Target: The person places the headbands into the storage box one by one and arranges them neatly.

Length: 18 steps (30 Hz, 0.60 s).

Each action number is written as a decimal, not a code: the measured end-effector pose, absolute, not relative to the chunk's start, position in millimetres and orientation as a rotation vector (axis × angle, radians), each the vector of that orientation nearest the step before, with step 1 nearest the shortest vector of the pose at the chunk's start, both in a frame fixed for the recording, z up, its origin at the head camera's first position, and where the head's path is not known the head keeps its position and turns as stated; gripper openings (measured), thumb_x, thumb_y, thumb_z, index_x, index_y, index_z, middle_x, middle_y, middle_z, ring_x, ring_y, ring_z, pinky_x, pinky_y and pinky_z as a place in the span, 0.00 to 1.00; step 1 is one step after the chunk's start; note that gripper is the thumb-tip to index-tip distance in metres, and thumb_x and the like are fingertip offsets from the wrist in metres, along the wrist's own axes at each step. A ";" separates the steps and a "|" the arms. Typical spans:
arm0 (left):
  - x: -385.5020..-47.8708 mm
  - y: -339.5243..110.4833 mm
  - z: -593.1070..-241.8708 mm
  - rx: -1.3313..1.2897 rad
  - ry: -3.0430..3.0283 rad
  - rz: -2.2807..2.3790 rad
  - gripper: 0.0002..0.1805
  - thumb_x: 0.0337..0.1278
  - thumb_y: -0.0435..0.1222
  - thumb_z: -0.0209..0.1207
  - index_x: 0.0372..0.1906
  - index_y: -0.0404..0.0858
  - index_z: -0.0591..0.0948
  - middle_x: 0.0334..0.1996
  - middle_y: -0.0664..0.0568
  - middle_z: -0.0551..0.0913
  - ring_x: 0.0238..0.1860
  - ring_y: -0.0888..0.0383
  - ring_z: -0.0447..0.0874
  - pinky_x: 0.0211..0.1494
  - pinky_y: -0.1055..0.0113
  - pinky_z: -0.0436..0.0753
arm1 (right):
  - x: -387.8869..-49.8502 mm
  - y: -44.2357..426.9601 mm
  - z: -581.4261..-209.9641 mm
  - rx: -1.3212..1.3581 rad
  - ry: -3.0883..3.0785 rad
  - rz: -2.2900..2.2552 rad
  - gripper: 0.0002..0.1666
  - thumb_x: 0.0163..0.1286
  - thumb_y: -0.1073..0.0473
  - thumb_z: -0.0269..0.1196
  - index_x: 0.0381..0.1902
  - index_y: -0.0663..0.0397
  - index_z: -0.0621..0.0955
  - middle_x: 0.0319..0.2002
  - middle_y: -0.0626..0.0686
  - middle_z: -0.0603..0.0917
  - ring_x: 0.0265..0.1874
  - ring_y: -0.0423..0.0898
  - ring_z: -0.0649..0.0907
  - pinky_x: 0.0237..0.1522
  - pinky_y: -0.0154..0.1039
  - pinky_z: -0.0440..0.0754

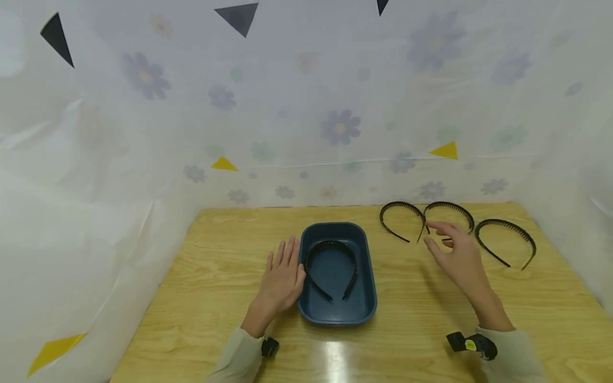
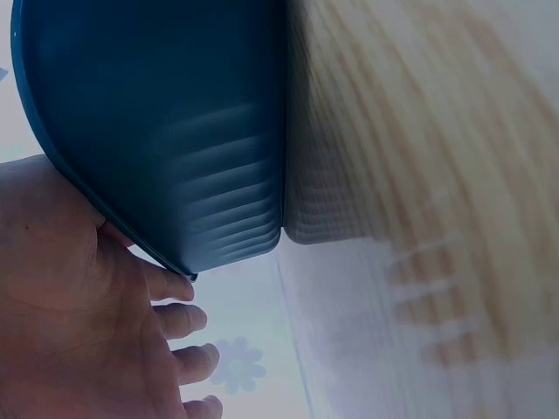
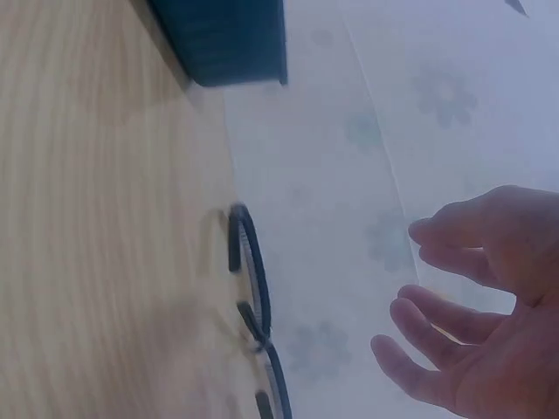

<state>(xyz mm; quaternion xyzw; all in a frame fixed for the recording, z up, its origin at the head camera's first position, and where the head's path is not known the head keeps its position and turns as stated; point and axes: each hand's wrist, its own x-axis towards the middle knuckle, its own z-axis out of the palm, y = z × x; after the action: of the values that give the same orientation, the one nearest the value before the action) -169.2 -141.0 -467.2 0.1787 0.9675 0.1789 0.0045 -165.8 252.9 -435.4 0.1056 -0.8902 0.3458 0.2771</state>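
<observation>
A blue tray (image 1: 337,316) stands on the table with one black toothed headband (image 1: 355,266) lying inside. My left hand (image 1: 281,278) rests with straight fingers against the tray's left side; the left wrist view shows this hand (image 2: 96,314) at the rim of the tray (image 2: 166,131). Above the table, near the middle headband (image 1: 449,204) on the right, my right hand (image 1: 458,266) has its thumb and fingers spread apart. In the right wrist view that hand (image 3: 480,305) holds nothing and is apart from the headbands (image 3: 253,262).
Two other black headbands lie at the right, one at the back (image 1: 398,204) and one farther right (image 1: 507,223). The wooden table (image 1: 215,298) ends at a pale flower-patterned sheet (image 1: 287,106) behind and at the sides.
</observation>
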 end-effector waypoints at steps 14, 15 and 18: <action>-169.1 -141.3 -467.3 0.565 3.033 0.591 0.33 0.82 0.42 0.38 0.83 0.34 0.50 0.83 0.43 0.45 0.82 0.41 0.41 0.79 0.39 0.45 | -161.4 309.0 -425.6 0.048 -2.390 0.959 0.23 0.70 0.65 0.67 0.62 0.63 0.82 0.55 0.66 0.80 0.46 0.15 0.68 0.41 0.10 0.67; -169.2 -141.3 -467.2 0.566 3.033 0.593 0.33 0.82 0.42 0.38 0.82 0.34 0.51 0.83 0.43 0.45 0.82 0.41 0.41 0.79 0.39 0.45 | -161.3 311.0 -425.8 0.039 -2.392 0.967 0.24 0.71 0.65 0.67 0.63 0.63 0.81 0.55 0.66 0.80 0.46 0.14 0.67 0.41 0.10 0.67; -169.4 -140.8 -468.2 0.569 3.030 0.591 0.33 0.82 0.42 0.38 0.83 0.34 0.50 0.83 0.43 0.45 0.82 0.42 0.41 0.79 0.39 0.45 | -159.2 317.6 -425.7 0.006 -2.415 0.984 0.25 0.72 0.63 0.66 0.66 0.62 0.80 0.59 0.66 0.78 0.47 0.18 0.68 0.41 0.10 0.67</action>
<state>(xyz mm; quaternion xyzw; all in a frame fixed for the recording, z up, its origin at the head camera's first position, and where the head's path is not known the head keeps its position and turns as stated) -169.4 -140.8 -468.2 0.1813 0.9653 0.1882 0.0012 -159.2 317.6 -425.7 0.0021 -0.8933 0.3639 0.2640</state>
